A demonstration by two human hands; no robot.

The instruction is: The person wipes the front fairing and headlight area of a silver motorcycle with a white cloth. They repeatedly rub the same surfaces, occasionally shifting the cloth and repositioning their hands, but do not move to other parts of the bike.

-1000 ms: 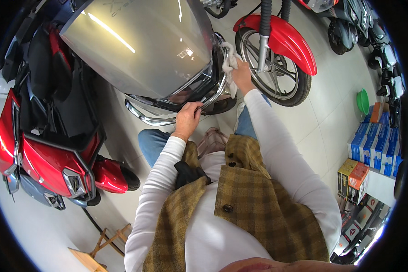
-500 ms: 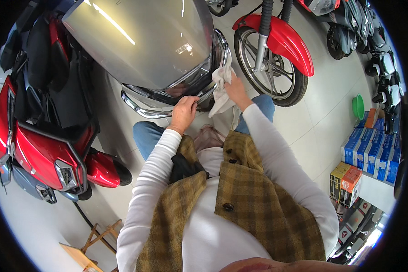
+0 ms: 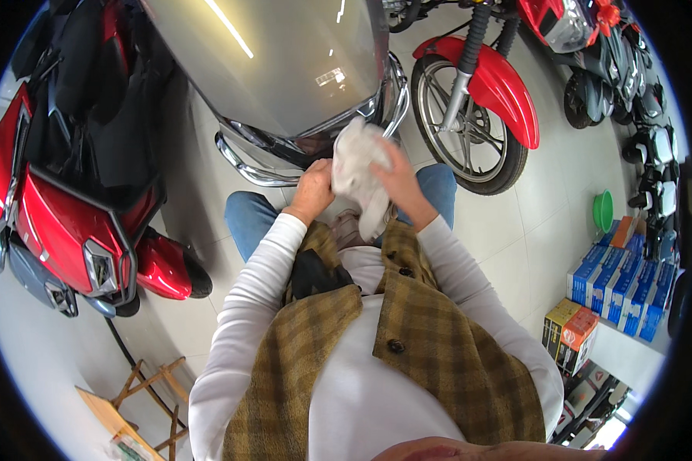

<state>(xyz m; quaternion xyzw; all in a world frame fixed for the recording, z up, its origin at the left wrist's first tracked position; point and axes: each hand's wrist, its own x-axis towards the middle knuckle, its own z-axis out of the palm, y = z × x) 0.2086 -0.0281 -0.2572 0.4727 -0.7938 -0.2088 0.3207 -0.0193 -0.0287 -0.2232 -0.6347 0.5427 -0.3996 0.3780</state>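
Observation:
A scooter's glossy grey body panel (image 3: 284, 69) fills the top centre, with a chrome guard bar (image 3: 246, 170) curving around its lower end. My right hand (image 3: 398, 183), smeared by motion, grips a white cloth (image 3: 355, 154) in front of the panel's lower tip. The cloth bunches at its upper part and its tail hangs towards my lap. Just left of the cloth, my left hand (image 3: 312, 188) is closed around the chrome bar, its fingertips partly hidden. My knees are spread on either side of my hands.
To the right stands a motorcycle's front wheel (image 3: 469, 127) under a red fender (image 3: 504, 96). A red scooter (image 3: 69, 230) is parked at the left. Blue boxes (image 3: 623, 288), a green basin (image 3: 603, 211) and a wooden folding stand (image 3: 150, 388) are farther off.
My right hand has moved left with the cloth, away from the bar's right side and close to my left hand. My left hand stays at the bar. The whole view has shifted slightly.

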